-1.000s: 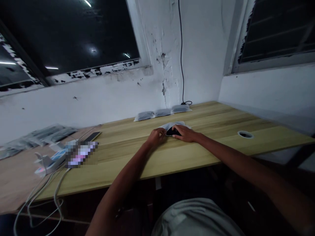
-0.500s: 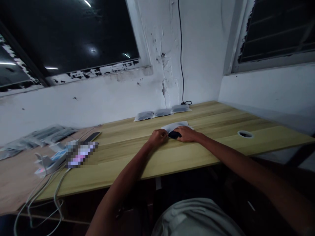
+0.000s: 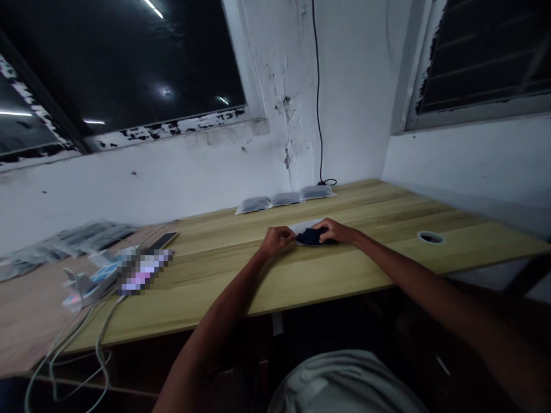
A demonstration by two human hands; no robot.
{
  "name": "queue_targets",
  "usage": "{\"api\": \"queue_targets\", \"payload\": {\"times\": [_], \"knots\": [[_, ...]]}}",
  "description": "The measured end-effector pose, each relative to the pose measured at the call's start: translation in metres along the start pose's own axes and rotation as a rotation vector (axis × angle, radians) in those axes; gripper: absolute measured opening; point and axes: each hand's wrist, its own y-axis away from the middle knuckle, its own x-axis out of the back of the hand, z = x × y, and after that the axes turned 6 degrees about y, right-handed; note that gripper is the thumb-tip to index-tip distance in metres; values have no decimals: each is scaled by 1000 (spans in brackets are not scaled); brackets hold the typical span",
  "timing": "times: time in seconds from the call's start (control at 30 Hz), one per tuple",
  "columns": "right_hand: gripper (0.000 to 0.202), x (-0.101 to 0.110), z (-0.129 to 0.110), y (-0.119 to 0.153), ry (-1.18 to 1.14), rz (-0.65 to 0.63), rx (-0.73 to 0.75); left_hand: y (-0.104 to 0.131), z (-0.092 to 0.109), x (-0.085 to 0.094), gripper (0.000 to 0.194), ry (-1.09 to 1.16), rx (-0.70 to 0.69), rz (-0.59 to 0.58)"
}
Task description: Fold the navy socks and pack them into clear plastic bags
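Observation:
A dark, soft-looking item (image 3: 310,236) lies on a whitish translucent bag (image 3: 303,226) near the middle of the wooden table (image 3: 215,252). At its left end, my left hand (image 3: 276,240) is closed with fingertips pinched at the bag's edge. From the right, my right hand (image 3: 334,230) grips the dark item between thumb and fingers. Part of the bag is hidden under the item and my right hand.
Filled pale bags (image 3: 282,199) line the table's back edge. More bags (image 3: 73,241), a power strip (image 3: 92,287), cables and a phone (image 3: 161,243) lie at left. A round hole (image 3: 430,237) is at right.
My right hand has shifted slightly right and its fingers have drawn together on the dark item. More of that item shows now. My left hand has barely moved.

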Motion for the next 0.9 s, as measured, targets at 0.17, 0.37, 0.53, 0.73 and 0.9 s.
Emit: {"api": "queue_targets", "payload": {"times": [0.17, 0.37, 0.53, 0.73, 0.9], "knots": [[18, 7, 3, 1, -382, 176, -114, -1, -3, 5, 14, -101, 12, 19], [18, 24, -3, 3, -813, 524, -241, -4, -17, 37, 10, -478, 94, 119], [20, 25, 2, -3, -827, 645, -312, 3, -34, 66, 15, -754, 394, 178], [41, 8, 13, -7, -413, 527, -260, 5, -30, 55, 12, -645, 294, 179], [49, -4, 15, -7, -1, 385, -183, 2, -3, 6, 29, -173, 180, 3]]}}
